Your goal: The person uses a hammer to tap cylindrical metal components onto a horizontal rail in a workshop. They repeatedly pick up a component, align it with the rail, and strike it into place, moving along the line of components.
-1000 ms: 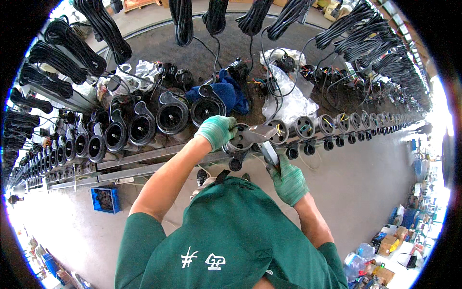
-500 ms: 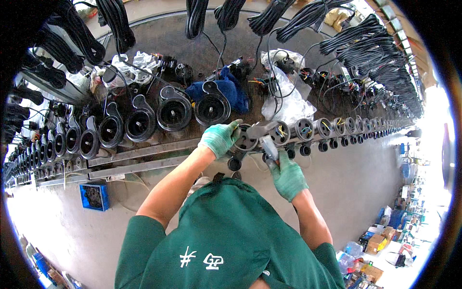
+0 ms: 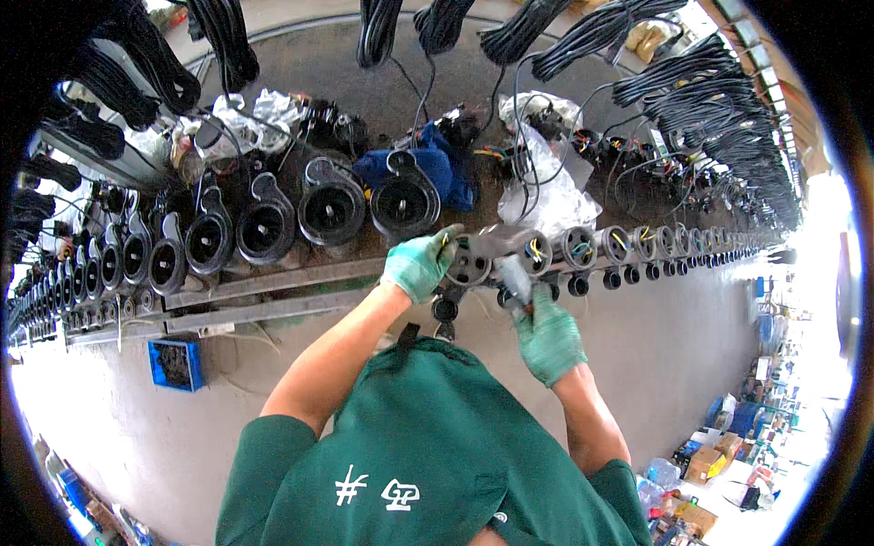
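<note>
My left hand (image 3: 417,265), in a green glove, grips a round grey motor part (image 3: 470,264) on the long metal rail (image 3: 273,282). My right hand (image 3: 548,337), also gloved in green, holds a grey tool (image 3: 513,273) by its handle, with the tool's head against the same part. A row of similar round parts with coloured wires (image 3: 628,243) runs off to the right along the rail. Large black pump housings (image 3: 331,211) stand in a row behind and to the left.
Bundles of black cable (image 3: 710,91) hang overhead. A blue cloth (image 3: 437,164) and clear plastic bags (image 3: 546,196) lie behind the rail. A blue crate (image 3: 175,362) sits on the concrete floor at the left. Boxes and bottles (image 3: 701,464) stand at lower right.
Both hands have stayed on the same grey part. My right hand with the tool has shifted slightly lower and closer to the part, and the view has tipped a little.
</note>
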`<state>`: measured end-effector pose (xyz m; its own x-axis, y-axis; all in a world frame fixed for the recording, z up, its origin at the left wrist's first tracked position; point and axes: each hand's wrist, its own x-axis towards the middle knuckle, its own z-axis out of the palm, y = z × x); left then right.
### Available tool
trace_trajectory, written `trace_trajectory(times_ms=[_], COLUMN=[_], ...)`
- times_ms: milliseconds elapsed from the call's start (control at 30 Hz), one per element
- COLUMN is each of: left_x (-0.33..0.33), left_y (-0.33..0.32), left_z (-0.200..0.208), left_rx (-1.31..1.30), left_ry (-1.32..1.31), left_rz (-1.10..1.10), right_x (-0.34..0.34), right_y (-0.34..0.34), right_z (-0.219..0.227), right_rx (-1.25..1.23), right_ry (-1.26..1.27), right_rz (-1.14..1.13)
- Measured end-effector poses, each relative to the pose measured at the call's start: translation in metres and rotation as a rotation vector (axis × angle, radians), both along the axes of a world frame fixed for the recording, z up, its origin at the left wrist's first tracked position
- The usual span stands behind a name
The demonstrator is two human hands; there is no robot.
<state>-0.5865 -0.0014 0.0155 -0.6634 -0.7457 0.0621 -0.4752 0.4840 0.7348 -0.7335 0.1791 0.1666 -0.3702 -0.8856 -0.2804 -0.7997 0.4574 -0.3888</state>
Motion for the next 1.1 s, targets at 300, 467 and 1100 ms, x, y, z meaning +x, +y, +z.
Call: trace_trajectory(times_ms=[300,467,1100], left_x=[-0.004,-0.001,-0.001], left_y=[0.002,-0.001,0.007], left_z=[-0.004,-0.009,-0.012], left_rx=[0.026,0.017,0.064], left_ry=[-0.013,0.074,0.085], left_rz=[0.001,0.009,0.012], right_x=[-0.03,-0.007,-0.008], right_y=[-0.021,-0.005,-0.019], right_z=[-0.052,0.001,-0.023], right_rx=[0.209,-0.062,0.333], right_ry=[0.034,-0.013,0.023], right_rz=[0.03,-0.037,0.021])
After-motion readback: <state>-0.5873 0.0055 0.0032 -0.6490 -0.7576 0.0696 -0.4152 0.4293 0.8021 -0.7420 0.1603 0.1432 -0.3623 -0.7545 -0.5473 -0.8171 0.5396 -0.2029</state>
